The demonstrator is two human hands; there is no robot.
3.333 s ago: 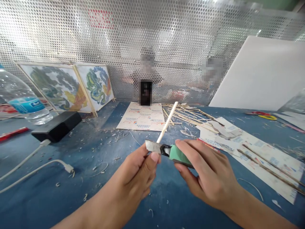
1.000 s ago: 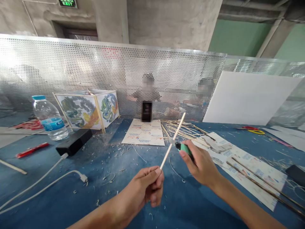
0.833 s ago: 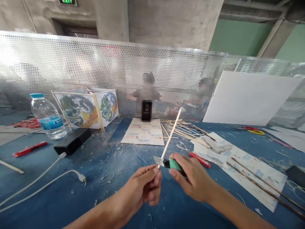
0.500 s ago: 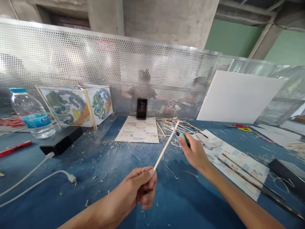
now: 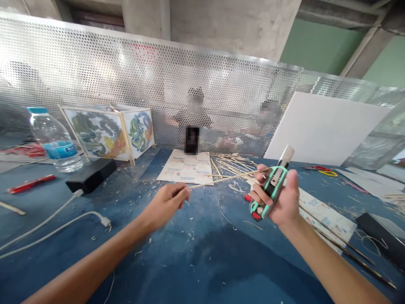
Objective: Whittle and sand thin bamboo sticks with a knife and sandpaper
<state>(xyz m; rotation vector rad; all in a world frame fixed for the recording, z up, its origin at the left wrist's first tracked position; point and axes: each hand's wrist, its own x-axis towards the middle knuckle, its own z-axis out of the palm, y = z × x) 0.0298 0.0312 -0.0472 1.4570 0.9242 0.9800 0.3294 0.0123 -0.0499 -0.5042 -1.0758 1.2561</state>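
My left hand [image 5: 169, 202] pinches the near end of a thin, pale wooden stick [image 5: 226, 179], which runs across to the right above the table. Turned palm up, my right hand [image 5: 288, 204] is closed around a green and black utility knife [image 5: 276, 182] with its pale blade end pointing up and away. The stick's far end reaches the fingers of that hand beside the knife; whether they pinch it I cannot tell. Behind the stick lies a pile of similar sticks [image 5: 232, 162], next to a printed sheet of abrasive paper [image 5: 172, 171].
Shavings litter the blue table [image 5: 177, 261]. To the left are a water bottle [image 5: 60, 145], a painted paper lantern [image 5: 98, 133], a black box [image 5: 91, 175] and a white cable [image 5: 79, 217]. Scissors [image 5: 325, 170] and dark rods [image 5: 351, 249] lie right. A perforated metal screen [image 5: 221, 84] stands behind.
The stick has swung from pointing away to lying nearly crosswise. My left hand has moved away from me and left; my right hand has turned palm up with the knife, nearer the right.
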